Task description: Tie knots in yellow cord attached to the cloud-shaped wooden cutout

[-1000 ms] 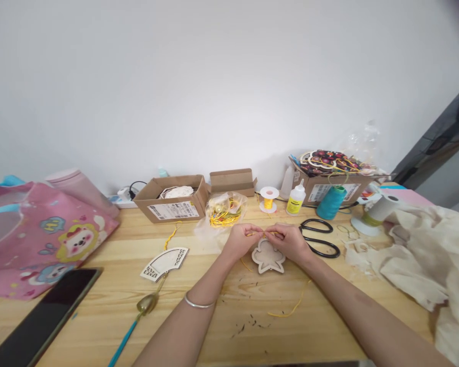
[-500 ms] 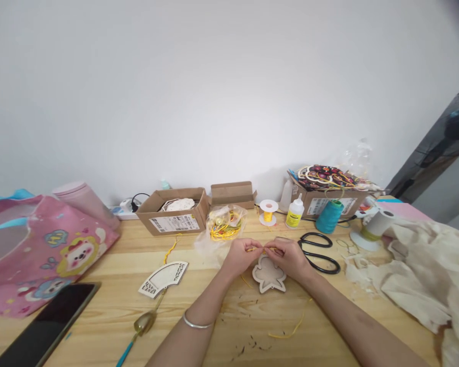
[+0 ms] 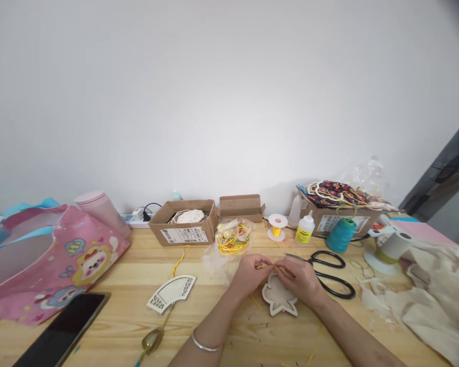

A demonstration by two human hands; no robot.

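My left hand [image 3: 249, 273] and my right hand [image 3: 300, 280] meet over the wooden table [image 3: 110, 270], both pinched on a thin yellow cord [image 3: 268, 266] stretched between their fingertips. Just below the hands lies a flat flower-shaped wooden cutout [image 3: 278, 300], and the cord seems to run to its top. A silver bangle [image 3: 204, 346] sits on my left wrist. A fan-shaped wooden cutout [image 3: 171, 292] with a yellow cord lies to the left of my hands.
Black scissors [image 3: 329, 275] lie right of my hands. Behind stand cardboard boxes [image 3: 183, 229], a bag of yellow cord [image 3: 232, 239], a small spool [image 3: 277, 226], a glue bottle [image 3: 304, 229] and teal thread [image 3: 340, 235]. Pink bag [image 3: 49, 265] and phone [image 3: 65, 331] left; cream cloth [image 3: 436, 295] right.
The view has tilted upward, so everything sits lower in the picture. My hands stay together on the yellow cord above the flower cutout, with only small finger movement.
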